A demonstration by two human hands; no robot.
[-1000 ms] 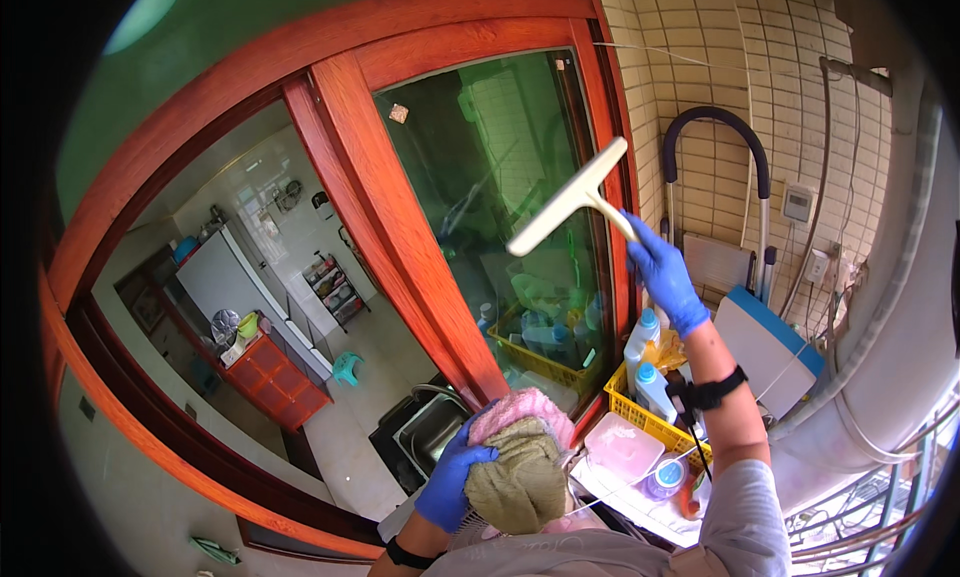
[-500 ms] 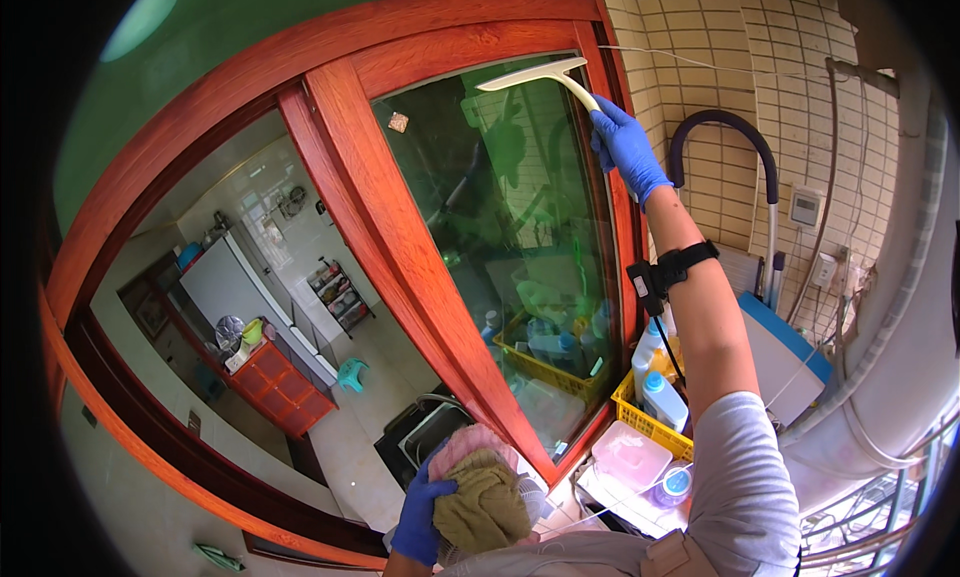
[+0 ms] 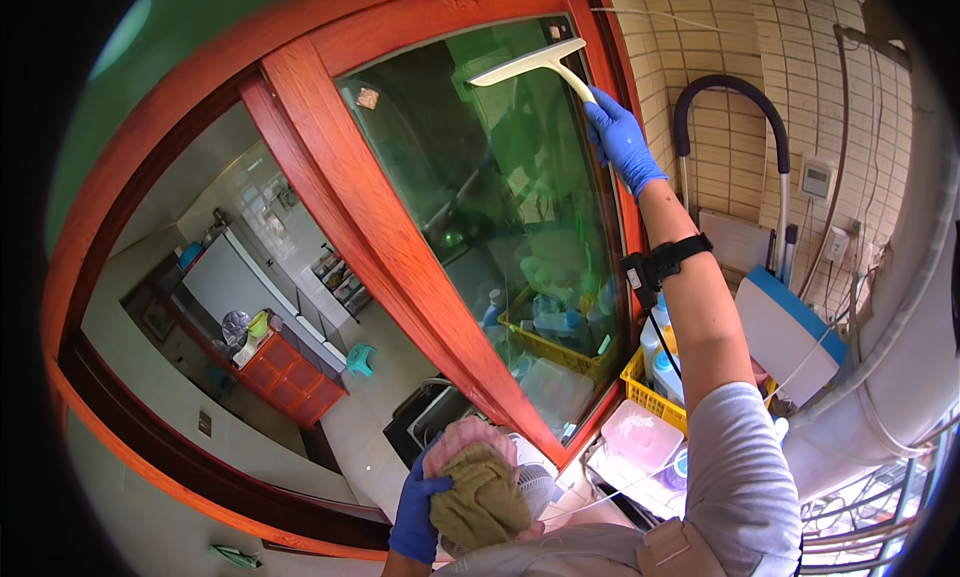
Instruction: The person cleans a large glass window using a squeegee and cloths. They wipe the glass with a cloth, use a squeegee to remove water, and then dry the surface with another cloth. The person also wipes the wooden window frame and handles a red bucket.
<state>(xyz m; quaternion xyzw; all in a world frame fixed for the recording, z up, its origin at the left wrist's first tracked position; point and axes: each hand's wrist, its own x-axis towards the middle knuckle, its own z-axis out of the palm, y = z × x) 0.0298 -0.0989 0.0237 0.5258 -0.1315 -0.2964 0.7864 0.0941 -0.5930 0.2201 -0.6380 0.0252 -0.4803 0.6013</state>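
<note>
Near the top of a glass pane [image 3: 480, 187] set in a red-brown wooden frame [image 3: 395, 227], my right hand [image 3: 622, 142] in a blue glove is closed round the handle of a cream squeegee [image 3: 530, 62]. Its blade lies across the upper part of the pane; whether it touches the glass I cannot tell. Low down, my left hand [image 3: 415, 512], also gloved in blue, grips a bundled olive-green cloth [image 3: 483, 492] together with a pink cloth [image 3: 470, 439]. Dark green reflections show in the glass.
Right of the frame stands a yellow basket [image 3: 652, 402] with bottles, above a pink-lidded tub [image 3: 640, 439]. A dark padded curved handle [image 3: 730, 82] leans on the tiled wall [image 3: 730, 32]. Through the opening on the left are a fridge [image 3: 245, 277], a red cabinet [image 3: 290, 377] and a turquoise stool [image 3: 360, 359].
My view has shifted a little. The squeegee's blade has turned and sits slightly left, still at the upper pane. The cloths stay in my left hand.
</note>
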